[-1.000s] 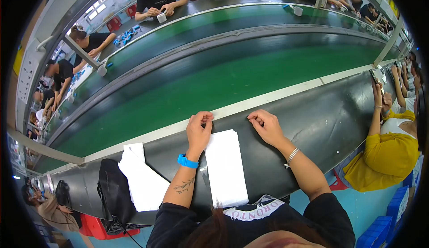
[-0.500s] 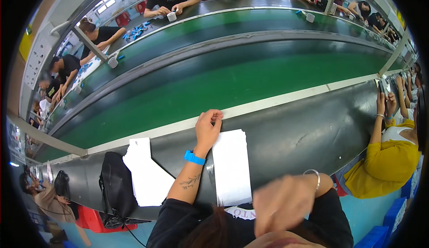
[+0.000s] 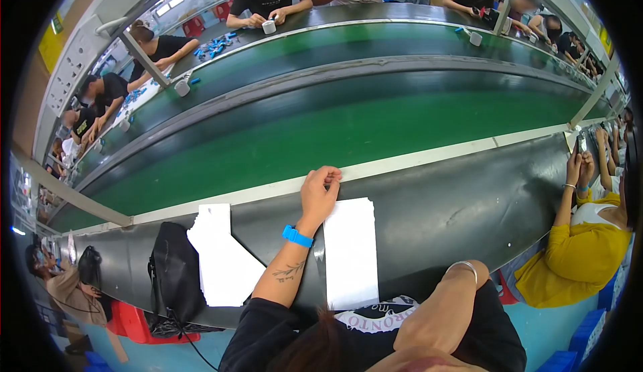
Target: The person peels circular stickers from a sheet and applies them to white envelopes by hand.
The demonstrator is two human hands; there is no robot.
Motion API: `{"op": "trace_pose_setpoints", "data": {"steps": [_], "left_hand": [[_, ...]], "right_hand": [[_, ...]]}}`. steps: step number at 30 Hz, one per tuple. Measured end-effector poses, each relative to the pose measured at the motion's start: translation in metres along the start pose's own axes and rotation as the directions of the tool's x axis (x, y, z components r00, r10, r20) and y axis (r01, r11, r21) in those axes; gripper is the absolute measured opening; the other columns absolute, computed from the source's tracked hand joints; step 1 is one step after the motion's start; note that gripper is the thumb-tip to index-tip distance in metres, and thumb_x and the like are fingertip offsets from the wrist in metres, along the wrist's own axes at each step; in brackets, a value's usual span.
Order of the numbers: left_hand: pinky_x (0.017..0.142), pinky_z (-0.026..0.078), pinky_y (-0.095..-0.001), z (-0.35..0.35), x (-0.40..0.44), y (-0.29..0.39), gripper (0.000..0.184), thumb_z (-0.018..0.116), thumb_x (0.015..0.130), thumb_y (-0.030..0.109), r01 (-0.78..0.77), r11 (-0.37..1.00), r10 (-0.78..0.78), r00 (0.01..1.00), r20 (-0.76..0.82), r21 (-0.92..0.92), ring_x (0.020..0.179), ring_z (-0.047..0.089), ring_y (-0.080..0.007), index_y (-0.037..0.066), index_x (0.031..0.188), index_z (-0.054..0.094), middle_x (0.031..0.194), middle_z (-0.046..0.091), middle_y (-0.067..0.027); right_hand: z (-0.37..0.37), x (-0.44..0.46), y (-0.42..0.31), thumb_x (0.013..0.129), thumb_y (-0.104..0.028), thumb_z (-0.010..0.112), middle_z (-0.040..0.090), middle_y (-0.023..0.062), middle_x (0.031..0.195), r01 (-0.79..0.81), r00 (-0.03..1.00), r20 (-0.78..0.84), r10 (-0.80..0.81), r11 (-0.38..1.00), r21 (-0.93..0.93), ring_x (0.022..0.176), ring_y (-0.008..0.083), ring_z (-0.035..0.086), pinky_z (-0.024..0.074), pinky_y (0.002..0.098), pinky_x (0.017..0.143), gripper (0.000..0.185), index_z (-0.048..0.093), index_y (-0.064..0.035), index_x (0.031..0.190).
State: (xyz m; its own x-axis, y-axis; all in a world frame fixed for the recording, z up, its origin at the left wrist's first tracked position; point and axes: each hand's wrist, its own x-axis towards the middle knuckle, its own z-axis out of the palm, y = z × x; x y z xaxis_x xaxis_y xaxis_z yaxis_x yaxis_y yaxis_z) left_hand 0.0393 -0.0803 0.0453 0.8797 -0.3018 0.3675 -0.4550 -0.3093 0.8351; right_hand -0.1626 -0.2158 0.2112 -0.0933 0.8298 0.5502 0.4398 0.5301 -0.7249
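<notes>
My left hand (image 3: 321, 191) rests at the table's far edge with its fingers curled together; whether anything is between them is too small to tell. Just below it lies a stack of white paper (image 3: 351, 255) on the black table (image 3: 442, 224). My right hand (image 3: 429, 335) is raised close to my face at the bottom of the view, and its fingers are hidden. A second pile of white sheets (image 3: 224, 265) lies to the left, beside a black bag (image 3: 175, 265).
A green conveyor belt (image 3: 268, 157) runs beyond the pale rail (image 3: 402, 164). Across it, several people handle white devices (image 3: 269, 27). A person in yellow (image 3: 569, 258) sits at the right. Metal posts (image 3: 596, 94) stand at both sides.
My right hand has left the tabletop and come up toward my face. My left hand stays at the table edge. The whole view has shifted slightly.
</notes>
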Motion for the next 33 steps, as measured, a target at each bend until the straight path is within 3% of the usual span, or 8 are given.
{"op": "trace_pose_setpoints", "data": {"steps": [2,5,8,11,15,29,33], "left_hand": [[0.070,0.051,-0.0312,0.001,0.000,-0.001,0.012,0.060,0.081,0.003,0.000,1.000,0.000,1.000,-0.002,0.001,0.077,0.061,-0.0182,0.007,0.090,0.065,0.083,0.068,-0.0022],[0.071,0.051,-0.0312,0.001,0.000,-0.001,0.012,0.059,0.081,0.002,-0.007,1.000,0.007,1.000,-0.002,0.001,0.077,0.061,-0.0183,0.006,0.091,0.065,0.084,0.068,-0.0028],[0.072,0.051,-0.0312,0.000,0.000,0.000,0.013,0.059,0.081,0.001,0.000,1.000,0.000,1.000,-0.001,-0.005,0.077,0.061,-0.0184,0.006,0.091,0.065,0.084,0.068,-0.0038],[0.072,0.051,-0.0311,0.000,0.000,0.000,0.014,0.059,0.081,0.001,0.006,1.000,-0.006,1.000,0.004,-0.009,0.078,0.061,-0.0186,0.005,0.092,0.065,0.084,0.069,-0.0049],[0.072,0.050,-0.0307,0.000,-0.001,0.000,0.014,0.059,0.081,0.001,0.007,1.000,-0.007,1.000,0.003,-0.022,0.078,0.061,-0.0186,0.005,0.093,0.065,0.085,0.069,-0.0060],[0.073,0.050,-0.0300,-0.001,0.000,-0.002,0.015,0.059,0.080,-0.001,0.013,1.000,-0.013,1.000,0.017,0.012,0.078,0.061,-0.0175,0.004,0.093,0.065,0.084,0.068,-0.0059],[0.074,0.050,-0.0297,0.000,0.000,-0.002,0.016,0.059,0.080,-0.002,0.005,1.000,-0.006,1.000,0.022,0.008,0.078,0.061,-0.0171,0.004,0.093,0.065,0.085,0.068,-0.0057]], "right_hand": [[0.000,0.002,0.000,0.091,-0.012,0.054,0.060,0.0209,0.087,-0.024,1.000,-0.006,0.024,0.999,0.022,0.080,0.0358,0.061,0.0498,0.0413,0.068,0.017,0.060,0.0031,0.096],[0.019,-0.003,0.013,0.077,-0.003,0.063,0.059,0.0150,0.078,-0.169,0.962,0.194,0.190,0.978,-0.119,0.076,0.0316,0.059,0.0472,0.0396,0.067,0.009,0.056,0.0014,0.073],[0.021,0.006,0.021,0.077,-0.006,0.061,0.051,0.0158,0.071,0.003,0.980,-0.199,-0.007,1.000,-0.018,0.071,0.0338,0.054,0.0433,0.0422,0.063,0.017,0.050,0.0027,0.068],[0.020,0.005,0.022,0.078,-0.008,0.061,0.052,0.0157,0.072,-0.037,0.983,-0.177,0.040,0.999,0.020,0.071,0.0338,0.053,0.0428,0.0409,0.063,0.017,0.051,0.0020,0.070],[0.030,0.001,0.030,0.080,-0.011,0.061,0.051,0.0155,0.071,-0.091,0.986,-0.149,0.070,0.987,-0.134,0.069,0.0328,0.052,0.0422,0.0407,0.063,0.017,0.052,0.0015,0.073],[0.015,-0.004,0.013,0.082,-0.014,0.062,0.051,0.0152,0.070,-0.124,0.983,-0.161,0.084,0.959,-0.256,0.065,0.0331,0.050,0.0416,0.0413,0.063,0.020,0.051,0.0012,0.074],[0.009,-0.001,0.019,0.083,-0.019,0.061,0.052,0.0157,0.068,-0.077,0.993,-0.104,0.063,0.988,-0.132,0.063,0.0341,0.051,0.0407,0.0426,0.061,0.027,0.048,0.0023,0.073]]}}
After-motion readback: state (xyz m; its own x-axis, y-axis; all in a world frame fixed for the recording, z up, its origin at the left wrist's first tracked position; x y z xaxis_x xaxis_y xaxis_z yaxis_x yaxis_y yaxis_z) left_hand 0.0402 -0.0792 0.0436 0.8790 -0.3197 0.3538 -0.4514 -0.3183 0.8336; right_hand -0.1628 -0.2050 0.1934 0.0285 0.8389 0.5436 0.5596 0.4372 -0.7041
